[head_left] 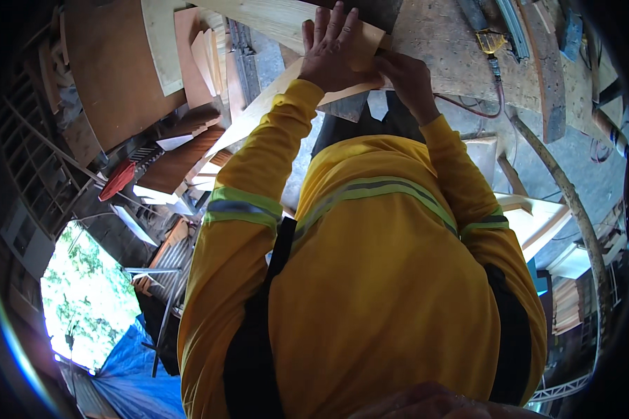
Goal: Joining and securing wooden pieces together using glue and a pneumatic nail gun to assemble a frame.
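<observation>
Near the top of the view, my left hand point(328, 56) lies flat with its fingers spread on a pale wooden board point(276, 19). A second long, pale wooden strip point(258, 105) slants from lower left up to the same spot under that hand, and the two meet in a V. To the right, my right hand point(409, 80) has its fingers bent and drawn together at the end of the wood. Its fingertips touch the corner there; what they hold, if anything, is hidden.
A worn wooden workbench point(454, 59) extends to the right. On it lies a dark tool with a yellow end point(491, 42), joined to a reddish hose point(500, 98). A large brown panel point(112, 70) and wood offcuts point(206, 63) are at left. A bent pole point(559, 174) stands right.
</observation>
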Tool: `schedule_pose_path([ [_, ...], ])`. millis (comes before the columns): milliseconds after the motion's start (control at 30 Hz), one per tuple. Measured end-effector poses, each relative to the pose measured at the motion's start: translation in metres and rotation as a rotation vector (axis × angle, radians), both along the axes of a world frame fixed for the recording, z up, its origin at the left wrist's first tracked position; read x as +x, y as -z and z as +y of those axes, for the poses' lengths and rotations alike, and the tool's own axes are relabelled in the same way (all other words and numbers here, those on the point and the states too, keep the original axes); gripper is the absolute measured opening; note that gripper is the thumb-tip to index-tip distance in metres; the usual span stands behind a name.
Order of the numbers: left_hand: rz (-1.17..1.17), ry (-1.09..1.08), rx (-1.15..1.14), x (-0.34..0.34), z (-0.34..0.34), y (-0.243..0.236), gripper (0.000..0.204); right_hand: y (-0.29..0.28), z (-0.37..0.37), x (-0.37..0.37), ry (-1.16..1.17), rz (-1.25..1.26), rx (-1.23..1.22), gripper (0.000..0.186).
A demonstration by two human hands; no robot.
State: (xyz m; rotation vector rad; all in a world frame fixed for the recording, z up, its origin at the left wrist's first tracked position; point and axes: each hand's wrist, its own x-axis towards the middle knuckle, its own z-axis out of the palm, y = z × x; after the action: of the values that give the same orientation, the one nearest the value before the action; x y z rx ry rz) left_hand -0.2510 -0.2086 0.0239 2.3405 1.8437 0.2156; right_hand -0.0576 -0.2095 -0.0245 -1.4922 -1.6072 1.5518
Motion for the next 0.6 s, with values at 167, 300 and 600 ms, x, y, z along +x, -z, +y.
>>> schedule_pose_path([
  [167, 0.010, -0.019, -0.021, -0.005, -0.009, 0.024, 0.133, 0.006, 0.004, -0.009, 0.031, 0.032, -0.137, 0.032],
  [300, -0.143, -0.019, -0.014, -0.008, -0.012, 0.033, 0.126, -0.003, 0.005, -0.017, -0.039, -0.051, -0.273, 0.028],
  [600, -0.197, -0.085, -0.134, -0.007, -0.011, 0.039, 0.124, -0.004, 0.001, -0.026, 0.152, 0.350, -0.439, 0.033],
])
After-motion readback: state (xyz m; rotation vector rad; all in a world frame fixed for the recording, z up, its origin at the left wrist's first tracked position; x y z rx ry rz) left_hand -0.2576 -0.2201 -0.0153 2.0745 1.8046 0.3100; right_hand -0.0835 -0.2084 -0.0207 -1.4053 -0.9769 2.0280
